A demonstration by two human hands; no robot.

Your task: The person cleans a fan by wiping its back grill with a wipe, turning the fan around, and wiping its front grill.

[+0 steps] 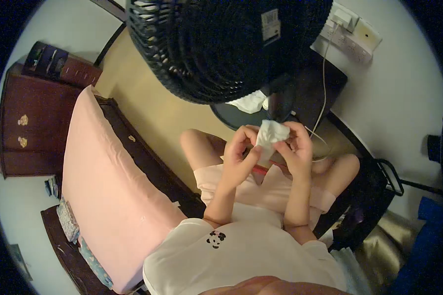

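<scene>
Over my lap, both hands hold a small, soft, crumpled white piece (271, 133); whether it is cloth or tissue I cannot tell. My left hand (240, 157) pinches its left edge between thumb and curled fingers. On the other side, my right hand (298, 147) grips it with the thumb in front and the fingers bent behind. Beneath the hands, a thin red object (260, 169) shows partly against the pale pink shorts (246, 186). What it is stays hidden.
A large black fan (221, 54) stands close in front, with a crumpled white item (249, 102) on its round base (226, 114). A white cable (324, 81) runs down from the wall sockets (352, 39). Left is a bed with a pink sheet (113, 196).
</scene>
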